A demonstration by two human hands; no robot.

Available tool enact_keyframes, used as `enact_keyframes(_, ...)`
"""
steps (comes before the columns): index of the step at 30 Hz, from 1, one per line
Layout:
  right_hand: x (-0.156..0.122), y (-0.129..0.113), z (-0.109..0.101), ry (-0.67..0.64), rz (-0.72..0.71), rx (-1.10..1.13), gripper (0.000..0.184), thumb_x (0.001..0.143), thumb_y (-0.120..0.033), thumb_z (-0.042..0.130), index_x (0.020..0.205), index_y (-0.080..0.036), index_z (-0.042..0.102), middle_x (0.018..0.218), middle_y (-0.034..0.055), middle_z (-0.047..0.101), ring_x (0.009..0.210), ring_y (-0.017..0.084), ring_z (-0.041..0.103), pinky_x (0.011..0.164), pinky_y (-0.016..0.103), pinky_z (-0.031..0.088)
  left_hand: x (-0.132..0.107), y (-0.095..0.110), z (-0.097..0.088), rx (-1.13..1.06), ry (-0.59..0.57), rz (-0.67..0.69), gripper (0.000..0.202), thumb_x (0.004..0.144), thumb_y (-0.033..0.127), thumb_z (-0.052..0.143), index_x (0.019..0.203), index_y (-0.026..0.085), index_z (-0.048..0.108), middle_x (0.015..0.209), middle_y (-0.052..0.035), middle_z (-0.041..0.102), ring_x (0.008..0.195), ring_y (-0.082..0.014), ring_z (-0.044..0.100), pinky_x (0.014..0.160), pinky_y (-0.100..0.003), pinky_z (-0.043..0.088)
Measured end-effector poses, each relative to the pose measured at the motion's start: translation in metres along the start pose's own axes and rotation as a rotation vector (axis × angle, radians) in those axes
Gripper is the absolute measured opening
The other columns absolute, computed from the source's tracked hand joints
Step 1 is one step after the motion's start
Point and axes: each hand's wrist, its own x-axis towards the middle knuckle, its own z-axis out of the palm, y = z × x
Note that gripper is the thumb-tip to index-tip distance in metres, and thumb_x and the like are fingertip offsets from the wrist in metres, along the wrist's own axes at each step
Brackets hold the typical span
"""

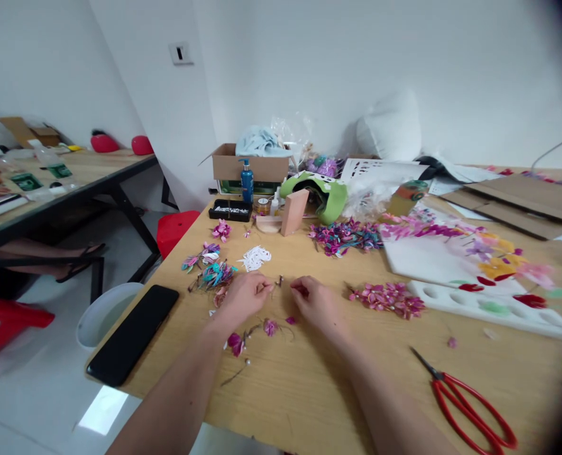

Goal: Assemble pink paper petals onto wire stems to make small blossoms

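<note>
My left hand (pixel 247 296) rests on the wooden table (pixel 309 385) with its fingers pinched on a thin dark wire stem (pixel 277 282) that sticks out to the right. My right hand (pixel 315 302) lies close beside it, fingers curled in a pinch on something pink, too small to name. Small pink flowers on wire (pixel 255 333) lie just in front of both hands. A heap of pink petals (pixel 389 298) sits to the right of my right hand. Teal and pink petal clusters (pixel 213 274) lie to the left.
A black phone (pixel 133 333) lies at the table's left edge. Red scissors (pixel 470 407) lie front right. A white palette (pixel 489 309) and a flower board (pixel 451 253) sit right. Boxes, a blue bottle (pixel 247 180) and a green holder (pixel 325 194) stand behind. Another person's sandalled feet (pixel 79 259) show under the left table.
</note>
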Motion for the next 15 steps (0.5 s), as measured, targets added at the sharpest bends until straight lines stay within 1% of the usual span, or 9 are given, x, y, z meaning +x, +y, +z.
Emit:
enact_keyframes(2, 0.006, -0.005, 0.001, -0.028, -0.002, -0.060, 0.016, 0.081, -0.015, 0.047, 0.080, -0.016, 0.062, 0.080, 0.0069, 0.066, 0.079, 0.018, 0.059, 0.071, 0.026, 0.041, 0.001, -0.001, 0.000, 0.018, 0.061, -0.007, 0.016, 0.080, 0.019, 0.054, 0.075, 0.016, 0.069, 0.075, -0.0042, 0.066, 0.067, -0.0153, 0.056, 0.063, -0.024, 0.039)
enact_keyframes(5, 0.016, -0.015, 0.001, -0.066, 0.013, -0.166, 0.017, 0.082, -0.017, 0.048, 0.078, -0.014, 0.064, 0.083, 0.0125, 0.067, 0.083, 0.023, 0.059, 0.076, 0.031, 0.040, 0.000, 0.000, 0.001, 0.035, 0.104, -0.007, 0.015, 0.080, 0.019, 0.055, 0.077, 0.016, 0.069, 0.078, -0.0050, 0.066, 0.069, -0.0156, 0.057, 0.064, -0.025, 0.040)
enact_keyframes(8, 0.024, -0.024, 0.006, -0.107, 0.045, -0.252, 0.017, 0.081, -0.020, 0.049, 0.079, -0.011, 0.064, 0.084, 0.0173, 0.068, 0.083, 0.026, 0.061, 0.074, 0.034, 0.040, 0.000, 0.003, 0.000, 0.059, 0.094, -0.002, 0.015, 0.080, 0.018, 0.054, 0.076, 0.015, 0.069, 0.077, -0.0052, 0.066, 0.070, -0.0163, 0.058, 0.066, -0.025, 0.041)
enact_keyframes(11, 0.028, -0.027, 0.015, -0.134, 0.071, -0.301, 0.018, 0.081, -0.016, 0.048, 0.081, -0.009, 0.064, 0.084, 0.0202, 0.068, 0.081, 0.028, 0.062, 0.072, 0.034, 0.040, -0.001, 0.007, -0.002, 0.067, 0.075, -0.012, 0.016, 0.080, 0.017, 0.053, 0.077, 0.015, 0.069, 0.075, -0.0051, 0.066, 0.068, -0.0159, 0.057, 0.065, -0.025, 0.041)
enact_keyframes(13, 0.028, -0.027, 0.018, -0.137, 0.079, -0.308, 0.019, 0.082, -0.013, 0.045, 0.080, -0.009, 0.063, 0.083, 0.0209, 0.068, 0.079, 0.028, 0.063, 0.070, 0.034, 0.040, -0.001, 0.008, -0.003, 0.059, 0.077, -0.022, 0.016, 0.081, 0.017, 0.053, 0.078, 0.015, 0.069, 0.076, -0.0052, 0.066, 0.067, -0.0155, 0.057, 0.064, -0.025, 0.041)
enact_keyframes(15, 0.026, -0.024, 0.017, -0.126, 0.078, -0.293, 0.020, 0.083, -0.011, 0.042, 0.079, -0.010, 0.062, 0.082, 0.0197, 0.067, 0.078, 0.027, 0.062, 0.068, 0.033, 0.039, -0.001, 0.008, -0.004, 0.051, 0.083, -0.029, 0.017, 0.081, 0.018, 0.053, 0.079, 0.015, 0.069, 0.077, -0.0055, 0.066, 0.067, -0.0154, 0.057, 0.064, -0.025, 0.041)
